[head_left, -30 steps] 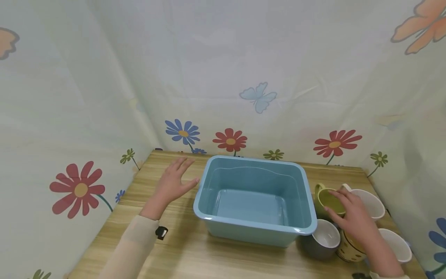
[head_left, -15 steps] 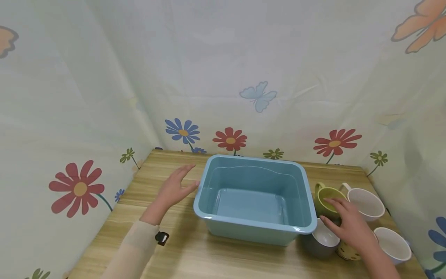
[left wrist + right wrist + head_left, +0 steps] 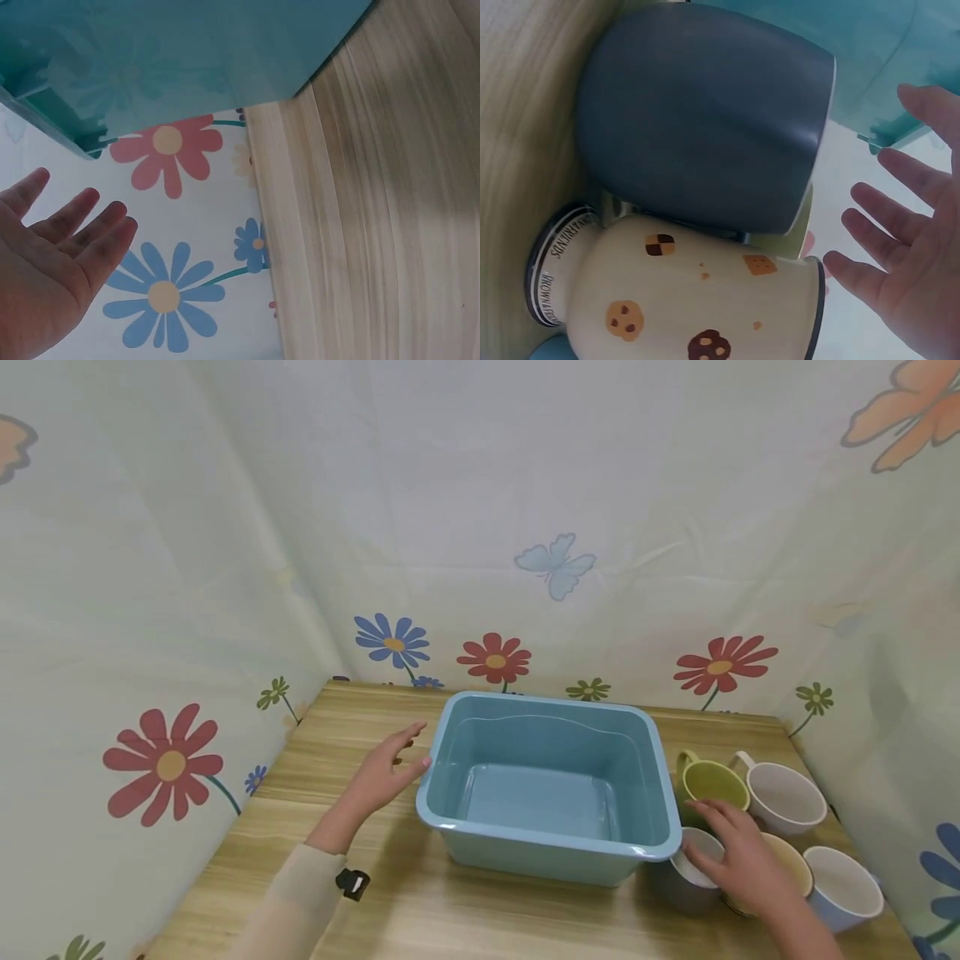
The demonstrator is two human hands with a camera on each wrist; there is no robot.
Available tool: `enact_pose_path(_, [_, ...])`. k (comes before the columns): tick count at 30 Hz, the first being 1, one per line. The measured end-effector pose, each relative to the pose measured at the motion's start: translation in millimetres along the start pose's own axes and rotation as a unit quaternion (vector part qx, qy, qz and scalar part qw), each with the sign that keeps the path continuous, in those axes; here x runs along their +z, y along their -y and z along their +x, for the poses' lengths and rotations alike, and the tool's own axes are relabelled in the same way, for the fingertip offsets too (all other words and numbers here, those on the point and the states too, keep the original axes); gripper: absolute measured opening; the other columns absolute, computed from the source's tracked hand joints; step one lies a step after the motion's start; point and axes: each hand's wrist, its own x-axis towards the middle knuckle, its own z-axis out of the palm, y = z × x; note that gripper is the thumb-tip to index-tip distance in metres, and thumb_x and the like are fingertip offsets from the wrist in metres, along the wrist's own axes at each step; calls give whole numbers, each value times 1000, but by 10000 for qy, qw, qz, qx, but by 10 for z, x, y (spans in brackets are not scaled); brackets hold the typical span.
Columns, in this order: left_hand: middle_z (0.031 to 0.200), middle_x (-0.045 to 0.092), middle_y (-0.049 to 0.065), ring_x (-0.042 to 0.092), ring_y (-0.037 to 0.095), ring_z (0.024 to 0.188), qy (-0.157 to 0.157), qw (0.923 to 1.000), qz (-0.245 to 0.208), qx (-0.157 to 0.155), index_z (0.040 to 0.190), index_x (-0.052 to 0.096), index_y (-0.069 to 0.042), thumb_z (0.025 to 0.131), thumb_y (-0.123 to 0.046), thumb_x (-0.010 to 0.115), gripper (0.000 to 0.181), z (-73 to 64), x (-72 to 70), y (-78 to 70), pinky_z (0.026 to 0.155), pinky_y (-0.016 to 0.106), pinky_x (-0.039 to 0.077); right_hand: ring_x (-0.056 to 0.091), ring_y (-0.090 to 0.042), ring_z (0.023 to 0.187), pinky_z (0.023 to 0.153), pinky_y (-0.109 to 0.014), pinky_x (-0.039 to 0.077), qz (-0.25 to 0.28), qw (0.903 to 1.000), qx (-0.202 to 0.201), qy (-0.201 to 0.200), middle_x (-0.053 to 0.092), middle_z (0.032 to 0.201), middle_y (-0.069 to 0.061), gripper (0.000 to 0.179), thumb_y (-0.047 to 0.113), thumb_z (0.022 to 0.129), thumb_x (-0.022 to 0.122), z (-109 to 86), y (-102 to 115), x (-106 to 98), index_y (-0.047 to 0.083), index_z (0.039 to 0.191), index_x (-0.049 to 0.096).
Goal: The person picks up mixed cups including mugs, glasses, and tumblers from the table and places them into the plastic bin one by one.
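The head view showed the left hand (image 3: 381, 778) beside the tub (image 3: 536, 860), the right hand (image 3: 742, 864) above the grey cup (image 3: 678, 893) on the tabletop (image 3: 420, 918); the left wrist, fingers (image 3: 109, 244) slightly apart; the right wrist, fingers (image 3: 885, 214) spread near the patterned cup (image 3: 705, 289).

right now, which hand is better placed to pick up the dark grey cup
Probably the right hand: it hovers just above the dark grey cup, holding nothing. The left hand is also free, but on the opposite side of the blue plastic basin.
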Motion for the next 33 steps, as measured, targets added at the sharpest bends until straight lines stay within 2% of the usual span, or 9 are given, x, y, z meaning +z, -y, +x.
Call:
enact_pose_path(7, [159,43,25,50,48,139,135,9993,-352,2,159,37,-9,102,-35,59,66,6,57,39,106,59,50,59,-44,114,90,-63,50,-53,10000,-3,35,65,123,-25,58,22,73,87,-40,19,57,0,123,68])
enact_pose_path(15, [161,41,23,49,47,140,219,9971,-732,5,159,37,-10,102,-31,61,65,-24,94,37,106,56,52,58,-46,116,91,-66,51,-27,9984,179,541,64,126,-25,70,34,71,90,-57,21,64,1,127,65])
enact_pose_path(22, [162,40,23,48,48,141,223,9952,-958,-9,159,37,-11,101,-27,62,65,-25,111,11,106,57,50,59,-43,114,89,-62,52,-49,9989,-64,455,66,122,-22,75,33,63,94,-49,-10,94,1,125,66])
enact_pose_path(29, [155,47,27,52,48,137,279,9915,-1272,-62,158,38,-8,103,-24,59,61,-14,146,17,106,58,50,59,-44,113,92,-63,50,-82,9969,-258,745,64,124,-23,83,34,57,96,-48,-59,100,-2,125,65])
enact_pose_path(33, [154,49,26,54,47,137,326,9897,-1388,-162,158,39,-11,104,-25,57,59,-28,156,5,104,57,52,60,-43,112,92,-61,50,-170,9951,-393,894,64,123,-22,86,31,52,98,-41,-80,84,-3,123,66])
